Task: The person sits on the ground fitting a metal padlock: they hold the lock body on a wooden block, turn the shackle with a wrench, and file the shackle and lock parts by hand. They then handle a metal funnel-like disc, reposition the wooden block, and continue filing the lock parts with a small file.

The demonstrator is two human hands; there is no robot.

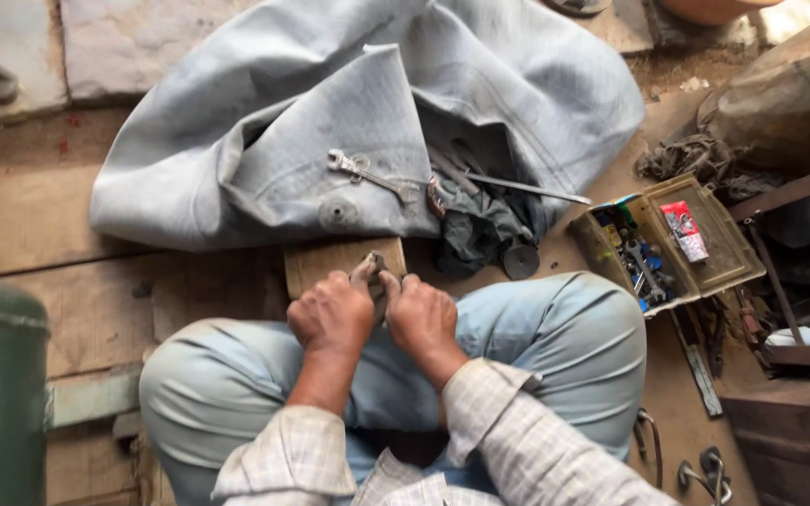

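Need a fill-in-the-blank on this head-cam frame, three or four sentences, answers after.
1. Both hands, left hand and right hand, grip one small dark part over a ____ block.
2. The wrench lies on a pale blue ____.
3. The open toolbox sits to the person's ____.
4. The person sits ____-legged.

Missing words: wooden; cloth; right; cross
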